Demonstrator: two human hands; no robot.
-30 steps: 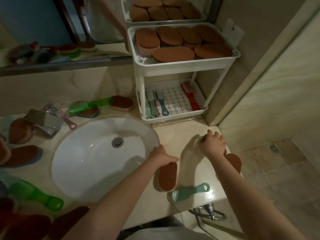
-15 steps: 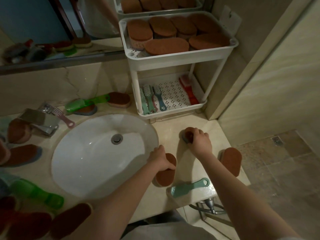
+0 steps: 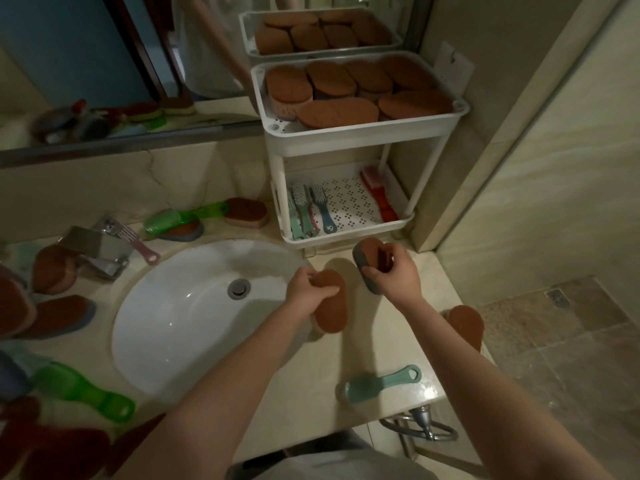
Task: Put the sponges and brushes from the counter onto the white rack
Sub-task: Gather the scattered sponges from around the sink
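Observation:
My left hand (image 3: 306, 287) grips a brown oval sponge (image 3: 332, 308) lifted just right of the sink. My right hand (image 3: 394, 277) holds a second brown sponge with a grey base (image 3: 369, 261) in front of the white rack (image 3: 360, 133). The rack's top tier is packed with several brown sponges (image 3: 337, 114); its lower tier (image 3: 346, 233) holds teal and blue brushes (image 3: 308, 213) and a red brush (image 3: 379, 195). On the counter remain a teal brush (image 3: 381, 381), a brown sponge (image 3: 465, 325) at the right edge and another sponge (image 3: 247, 211) by the wall.
A white sink (image 3: 194, 313) fills the counter's middle. Left of it lie a chrome faucet (image 3: 100, 247), a pink brush (image 3: 140, 242), green brushes (image 3: 183, 220) (image 3: 83, 393) and several brown sponges (image 3: 55, 268). A mirror (image 3: 104, 64) is behind; tiled floor (image 3: 561, 341) lies to the right.
Both hands have picked their sponges up off the counter and moved them back toward the rack. The right hand's sponge now stands tilted near the rack's lower tier.

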